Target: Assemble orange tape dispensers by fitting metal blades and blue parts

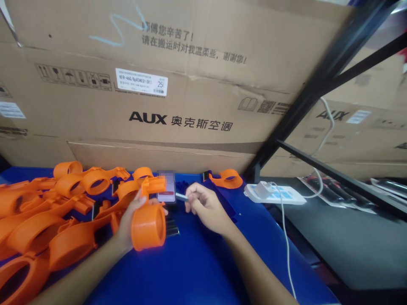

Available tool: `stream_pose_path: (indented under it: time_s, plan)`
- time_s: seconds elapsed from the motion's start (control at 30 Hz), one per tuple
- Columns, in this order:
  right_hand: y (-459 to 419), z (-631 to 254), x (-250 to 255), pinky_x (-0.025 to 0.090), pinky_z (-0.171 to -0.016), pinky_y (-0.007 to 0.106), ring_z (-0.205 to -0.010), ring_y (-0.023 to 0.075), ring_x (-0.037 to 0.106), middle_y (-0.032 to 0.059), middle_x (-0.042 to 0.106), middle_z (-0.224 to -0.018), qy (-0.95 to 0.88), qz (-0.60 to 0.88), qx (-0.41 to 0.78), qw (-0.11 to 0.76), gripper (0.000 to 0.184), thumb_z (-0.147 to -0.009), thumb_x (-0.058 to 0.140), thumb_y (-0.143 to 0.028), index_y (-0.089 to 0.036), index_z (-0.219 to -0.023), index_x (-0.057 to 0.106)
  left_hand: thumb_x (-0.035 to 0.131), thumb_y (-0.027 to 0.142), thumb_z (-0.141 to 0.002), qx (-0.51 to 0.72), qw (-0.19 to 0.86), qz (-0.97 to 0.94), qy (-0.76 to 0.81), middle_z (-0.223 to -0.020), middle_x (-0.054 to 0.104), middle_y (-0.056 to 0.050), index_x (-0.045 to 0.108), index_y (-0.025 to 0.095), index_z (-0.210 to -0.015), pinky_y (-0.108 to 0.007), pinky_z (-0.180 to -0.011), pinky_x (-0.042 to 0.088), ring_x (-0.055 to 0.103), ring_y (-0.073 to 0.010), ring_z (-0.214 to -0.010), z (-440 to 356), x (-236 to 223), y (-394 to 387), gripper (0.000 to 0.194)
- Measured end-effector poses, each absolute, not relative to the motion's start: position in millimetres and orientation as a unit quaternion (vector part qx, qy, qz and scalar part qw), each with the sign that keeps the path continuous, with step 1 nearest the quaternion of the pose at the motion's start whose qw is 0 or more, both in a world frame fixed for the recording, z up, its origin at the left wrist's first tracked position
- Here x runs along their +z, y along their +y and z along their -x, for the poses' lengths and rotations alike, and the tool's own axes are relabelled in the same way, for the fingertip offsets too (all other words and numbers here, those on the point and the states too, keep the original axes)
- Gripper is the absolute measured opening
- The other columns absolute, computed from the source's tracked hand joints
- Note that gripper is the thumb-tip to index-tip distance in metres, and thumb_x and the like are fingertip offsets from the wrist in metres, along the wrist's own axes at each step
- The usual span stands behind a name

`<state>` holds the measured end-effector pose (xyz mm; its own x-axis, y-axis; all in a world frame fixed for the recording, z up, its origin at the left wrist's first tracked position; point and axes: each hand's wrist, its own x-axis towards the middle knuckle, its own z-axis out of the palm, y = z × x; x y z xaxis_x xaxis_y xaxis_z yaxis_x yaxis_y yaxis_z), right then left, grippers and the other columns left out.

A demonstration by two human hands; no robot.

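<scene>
- Two bare hands, apart, above the blue table (197,262)!
- Left hand (129,218) grips an orange plastic piece (148,227), its ring toward the camera.
- Right hand (205,205) pinches a small toothed strip (181,197), just beside the phone (166,186).
- More orange pieces (38,231) crowd the table's left.

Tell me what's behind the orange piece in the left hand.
Past the right edge of the orange piece, a phone and dark strips show against the blue table; whatever it covers is hidden.
</scene>
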<state>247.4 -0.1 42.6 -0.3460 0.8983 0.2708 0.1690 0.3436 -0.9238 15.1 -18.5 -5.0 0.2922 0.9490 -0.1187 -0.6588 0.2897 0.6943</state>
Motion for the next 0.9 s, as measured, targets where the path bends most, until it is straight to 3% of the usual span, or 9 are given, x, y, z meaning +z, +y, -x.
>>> stream_pose_path:
  time_s: [0.1, 0.23, 0.47, 0.63, 0.9]
  plan:
    - [4, -243, 38, 0.038, -0.051, 0.022, -0.051, 0.0089, 0.047, -0.0046, 0.058, -0.061, -0.653, 0.400, 0.445, 0.465, 0.021, -0.100, 0.058, -0.038, -0.019, -0.092, 0.061, 0.075, 0.043, -0.082, 0.546, 0.718, -0.317, 0.293, -0.072, 0.074, -0.004, 0.062, 0.020, -0.089, -0.030, -0.058, 0.057, 0.070, -0.0206, -0.062, -22, -2, -21, 0.027]
    - [7, -238, 31, 0.046, -0.051, 0.023, -0.057, 0.0113, 0.057, -0.0006, 0.066, -0.071, -0.605, 0.391, 0.481, 0.499, 0.028, -0.095, 0.067, -0.045, -0.019, -0.107, 0.065, 0.070, 0.048, -0.088, 0.552, 0.676, -0.361, 0.327, -0.053, 0.065, -0.001, 0.059, 0.019, -0.085, -0.022, -0.047, 0.046, 0.058, -0.0141, -0.046, -29, 1, -21, 0.031]
    - [6, -235, 31, 0.054, -0.057, 0.028, -0.064, 0.0151, 0.066, 0.0026, 0.072, -0.080, -0.585, 0.354, 0.497, 0.534, 0.030, -0.094, 0.069, -0.042, -0.020, -0.115, 0.065, 0.069, 0.056, -0.087, 0.540, 0.632, -0.399, 0.387, -0.061, 0.071, -0.001, 0.055, 0.021, -0.095, -0.021, -0.048, 0.045, 0.060, -0.0136, -0.047, -30, -1, -19, 0.039]
    - [5, -237, 32, 0.052, -0.053, 0.027, -0.059, 0.0142, 0.065, 0.0021, 0.073, -0.078, -0.587, 0.359, 0.492, 0.534, 0.028, -0.093, 0.071, -0.040, -0.020, -0.113, 0.066, 0.067, 0.062, -0.086, 0.522, 0.658, -0.395, 0.372, -0.061, 0.071, -0.001, 0.053, 0.022, -0.100, -0.020, -0.040, 0.038, 0.057, -0.0130, -0.040, -29, -4, -17, 0.044]
    - [4, -235, 29, 0.048, -0.050, 0.024, -0.058, 0.0134, 0.064, 0.0021, 0.073, -0.076, -0.604, 0.384, 0.463, 0.523, 0.031, -0.092, 0.072, -0.043, -0.019, -0.111, 0.068, 0.069, 0.056, -0.087, 0.528, 0.655, -0.392, 0.371, -0.062, 0.072, -0.002, 0.053, 0.021, -0.115, -0.019, -0.045, 0.043, 0.060, -0.0131, -0.044, -28, -3, -21, 0.048]
